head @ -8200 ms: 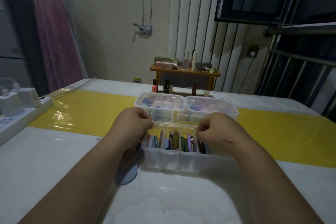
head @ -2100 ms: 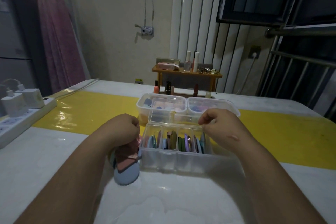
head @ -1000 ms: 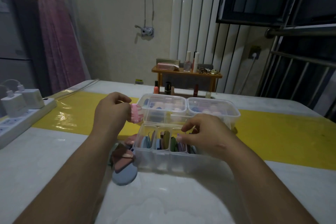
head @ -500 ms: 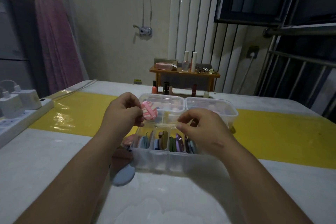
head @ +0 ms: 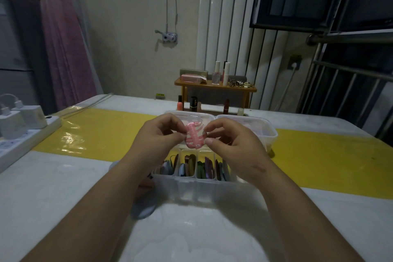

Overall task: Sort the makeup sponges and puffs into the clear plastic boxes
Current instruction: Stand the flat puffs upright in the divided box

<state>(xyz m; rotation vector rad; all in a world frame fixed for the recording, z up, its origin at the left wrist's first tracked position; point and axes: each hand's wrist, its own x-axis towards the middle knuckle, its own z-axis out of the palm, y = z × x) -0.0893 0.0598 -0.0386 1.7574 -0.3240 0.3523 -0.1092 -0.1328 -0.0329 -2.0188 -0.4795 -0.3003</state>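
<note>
Head view. Progress is partway, by my judgement. The divided clear box (head: 191, 186) sits directly below both hands. It already holds many flat puffs standing on edge in its compartments; they look green, purple, blue and brown as far as the dim light allows. Two more clear boxes lie just beyond the hands, the far-left box (head: 187, 115) and the far-right box (head: 264, 132). Both show pale contents through cloudy walls, but no count is readable.

Left to do: the pink puff (head: 194, 136) in hand, plus loose puffs on the table beside the left forearm. A blue-grey puff (head: 144, 211) shows there, and the arm hides most of that pile.

The pink puff is held in the air between the hands, above the back edge of the divided clear box. The left hand (head: 158, 134) pinches its left edge with thumb and fingertips. The right hand (head: 231, 144) pinches the right edge the same way.

Materials:
- Pink puff: small, rounded and soft-looking, pink with white streaks and a band across its face.
- Boxes: thin translucent plastic, rigid, with rounded corners.
- Table (head: 191, 238): pale and matte.
- Yellow strip (head: 102, 134): glossy, level with the hands.
</note>
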